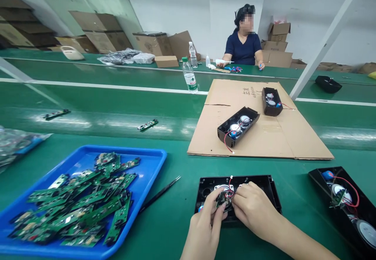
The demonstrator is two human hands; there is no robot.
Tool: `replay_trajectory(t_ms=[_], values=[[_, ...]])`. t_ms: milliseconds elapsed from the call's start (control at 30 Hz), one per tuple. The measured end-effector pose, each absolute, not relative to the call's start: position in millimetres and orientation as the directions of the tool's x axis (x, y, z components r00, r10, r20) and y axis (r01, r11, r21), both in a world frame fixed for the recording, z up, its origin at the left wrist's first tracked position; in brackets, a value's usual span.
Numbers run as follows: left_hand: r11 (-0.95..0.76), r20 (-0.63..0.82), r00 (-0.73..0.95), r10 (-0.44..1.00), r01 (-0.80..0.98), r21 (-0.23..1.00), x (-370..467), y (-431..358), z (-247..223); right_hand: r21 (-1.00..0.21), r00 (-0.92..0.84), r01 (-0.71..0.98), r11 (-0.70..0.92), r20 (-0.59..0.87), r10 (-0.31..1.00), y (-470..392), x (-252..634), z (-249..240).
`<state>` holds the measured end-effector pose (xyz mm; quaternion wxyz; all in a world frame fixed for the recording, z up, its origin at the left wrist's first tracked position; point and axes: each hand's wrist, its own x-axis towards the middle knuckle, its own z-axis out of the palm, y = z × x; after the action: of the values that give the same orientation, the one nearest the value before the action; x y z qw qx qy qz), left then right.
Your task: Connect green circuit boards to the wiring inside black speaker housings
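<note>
A small green circuit board (223, 199) is pinched between the thumb and fingers of my left hand (205, 217). My right hand (254, 209) is closed at the board's right end, beside thin red and black wires (230, 189); what its fingertips grip is hidden. Both hands are over an open black speaker housing (267, 187), which lies flat on the green table. Parts of round speakers show in it behind my fingers. One white plug (231, 177) sticks up on its wire at the housing's far side.
Left, a blue tray (160, 156) holds many circuit boards; tweezers (161, 193) lie beside it. Another housing (349, 205) is at right. Two housings (238, 129) stand on cardboard (202, 142). Beyond are loose boards (147, 125), a bottle (189, 76) and a seated person (243, 44).
</note>
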<state>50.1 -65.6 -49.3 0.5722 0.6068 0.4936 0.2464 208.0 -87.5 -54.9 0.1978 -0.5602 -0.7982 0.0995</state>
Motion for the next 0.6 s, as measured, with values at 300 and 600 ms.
replay_trajectory(t_ms=[300, 600], values=[[0.279, -0.344, 0.378, 0.860, 0.215, 0.936, 54.4, -60.3, -40.1, -0.477, -0.282, 0.801, 0.362, 0.233, 0.931, -87.8, 208.9, -50.5], [0.035, -0.187, 0.466, 0.865, 0.315, 0.949, 56.6, -65.7, -49.2, -0.427, -0.304, 0.815, 0.391, 0.260, 0.917, -87.9, 212.1, -56.5]])
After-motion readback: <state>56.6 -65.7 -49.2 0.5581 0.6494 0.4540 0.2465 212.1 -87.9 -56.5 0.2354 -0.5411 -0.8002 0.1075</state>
